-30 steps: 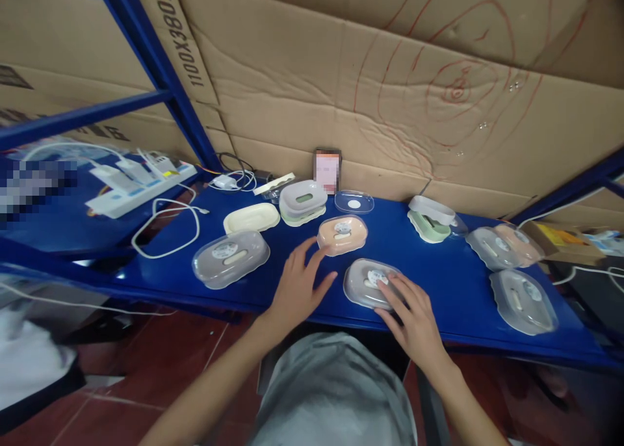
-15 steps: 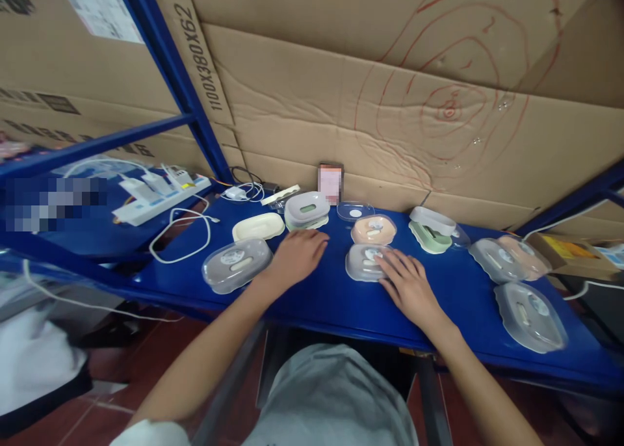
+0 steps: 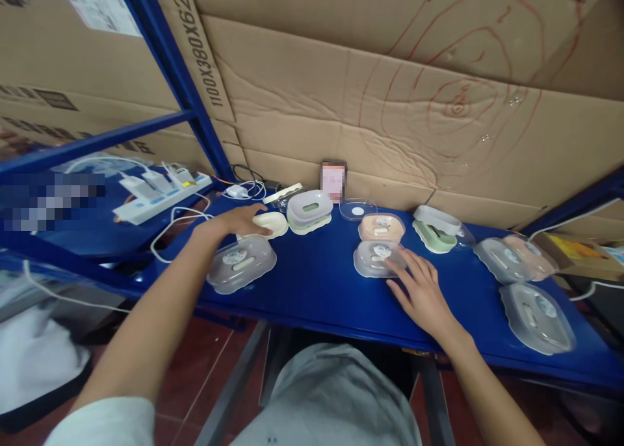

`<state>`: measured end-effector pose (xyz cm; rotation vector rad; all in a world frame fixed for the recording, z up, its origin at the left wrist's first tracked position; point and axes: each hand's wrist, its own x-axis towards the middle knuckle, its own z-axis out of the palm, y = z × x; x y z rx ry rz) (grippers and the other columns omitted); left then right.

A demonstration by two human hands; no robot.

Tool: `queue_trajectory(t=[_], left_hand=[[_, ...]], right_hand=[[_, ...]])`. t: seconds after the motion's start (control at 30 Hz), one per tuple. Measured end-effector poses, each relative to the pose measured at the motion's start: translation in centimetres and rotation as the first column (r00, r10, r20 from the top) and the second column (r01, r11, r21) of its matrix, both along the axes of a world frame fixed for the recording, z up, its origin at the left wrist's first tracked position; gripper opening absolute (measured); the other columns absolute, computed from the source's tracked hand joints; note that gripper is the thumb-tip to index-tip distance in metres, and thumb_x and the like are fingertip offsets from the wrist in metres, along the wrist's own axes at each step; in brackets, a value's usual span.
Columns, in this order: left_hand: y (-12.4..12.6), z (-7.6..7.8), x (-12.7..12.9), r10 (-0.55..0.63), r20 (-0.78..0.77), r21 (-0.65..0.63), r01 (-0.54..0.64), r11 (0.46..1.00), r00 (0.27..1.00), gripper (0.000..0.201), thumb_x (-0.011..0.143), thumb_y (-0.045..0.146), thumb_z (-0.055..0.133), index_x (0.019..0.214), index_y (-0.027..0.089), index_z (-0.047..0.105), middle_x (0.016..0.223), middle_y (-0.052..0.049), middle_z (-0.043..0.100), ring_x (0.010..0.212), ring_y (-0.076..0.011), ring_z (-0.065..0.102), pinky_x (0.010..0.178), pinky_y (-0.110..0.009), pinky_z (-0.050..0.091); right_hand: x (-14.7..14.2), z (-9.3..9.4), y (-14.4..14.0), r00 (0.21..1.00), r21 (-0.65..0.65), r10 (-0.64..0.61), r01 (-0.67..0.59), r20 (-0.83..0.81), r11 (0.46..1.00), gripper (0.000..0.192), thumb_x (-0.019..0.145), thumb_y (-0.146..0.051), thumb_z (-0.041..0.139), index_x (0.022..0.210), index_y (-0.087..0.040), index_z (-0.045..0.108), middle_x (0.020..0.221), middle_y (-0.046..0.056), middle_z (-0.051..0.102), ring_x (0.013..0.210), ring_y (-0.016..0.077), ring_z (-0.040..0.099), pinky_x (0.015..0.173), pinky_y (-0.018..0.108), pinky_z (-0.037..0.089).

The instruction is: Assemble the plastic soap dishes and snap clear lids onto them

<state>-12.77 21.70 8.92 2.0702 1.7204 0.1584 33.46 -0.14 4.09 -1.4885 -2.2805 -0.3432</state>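
The left hand lies open, fingers resting on the cream soap dish at 11 o'clock, its long axis running left-right. The right hand, spread flat, touches the clear-lidded grey soap box at 1 o'clock. Another lidded box sits just below the left wrist on the blue shelf.

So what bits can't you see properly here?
- Head view: blurred patch on the far left hides whatever is there.
- Blurred card against the cardboard is unreadable.
- Sticker on the clear soap box by the right hand: too small.
- Left hand covers part of the cream dish.
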Motion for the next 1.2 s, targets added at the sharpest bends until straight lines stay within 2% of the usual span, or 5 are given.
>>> queue_trajectory(t=[0.23,0.5,0.67,0.87,1.2], left_hand=[[2.3,-1.2,-1.3,-0.053,-0.022,-0.045,0.052,0.998,0.998,0.09,0.06,0.066,0.082,0.133,0.016,0.068,0.129,-0.015,0.075,0.115,-0.0357,0.072,0.097,-0.036,0.055],[0.7,-0.1,-2.8,-0.032,0.062,0.09,0.026,0.996,0.998,0.093,0.068,0.086,0.072,0.128,0.015,0.063,0.124,-0.009,0.073,0.103,-0.0252,0.068,0.093,-0.036,0.057],[-1.7,2.2,-2.9,0.02,0.155,0.216,-0.053,0.975,0.988,0.086,0.088,0.094,0.043,0.121,0.016,0.056,0.118,-0.007,0.071,0.098,-0.0177,0.064,0.093,-0.033,0.057],[-7.8,5.9,1.1,-0.026,0.4,0.405,-0.151,0.902,0.916,0.059,0.092,0.074,0.062,0.121,0.022,0.061,0.115,-0.001,0.071,0.096,-0.0192,0.066,0.082,-0.03,0.056],[-16.4,-5.7,16.3,-0.345,0.502,0.252,0.248,0.936,0.793,0.031,0.106,0.035,0.048,0.122,0.023,0.072,0.126,-0.009,0.075,0.118,-0.0252,0.071,0.109,-0.044,0.057]], right_hand=[[2.4,-1.2,-0.4,0.996,0.052,-0.07,0.073,-0.062,0.996,0.044,0.11,-0.037,0.052,0.153,-0.029,0.056,0.163,0.013,0.054,0.146,0.0344,0.054,0.115,0.055,0.044],[12.2,2.2,6.8,0.934,0.123,-0.352,0.357,-0.064,0.926,0.055,0.111,-0.045,0.042,0.158,-0.018,0.051,0.16,0.023,0.054,0.145,0.0435,0.052,0.113,0.063,0.042],[14.7,1.4,10.7,0.92,0.092,-0.386,0.391,-0.068,0.916,0.05,0.11,-0.049,0.041,0.134,-0.017,0.07,0.124,0.022,0.077,0.118,0.039,0.069,0.102,0.059,0.05],[11.7,1.9,7.7,0.938,0.151,-0.331,0.343,-0.103,0.927,0.04,0.112,-0.039,0.041,0.129,-0.021,0.072,0.126,0.015,0.078,0.12,0.0352,0.07,0.108,0.058,0.047],[-1.2,-1.3,-6.6,0.921,0.171,-0.029,0.103,-0.389,0.98,0.034,0.103,-0.021,0.061,0.134,-0.031,0.068,0.118,0.008,0.08,0.113,0.031,0.075,0.102,0.053,0.054]])
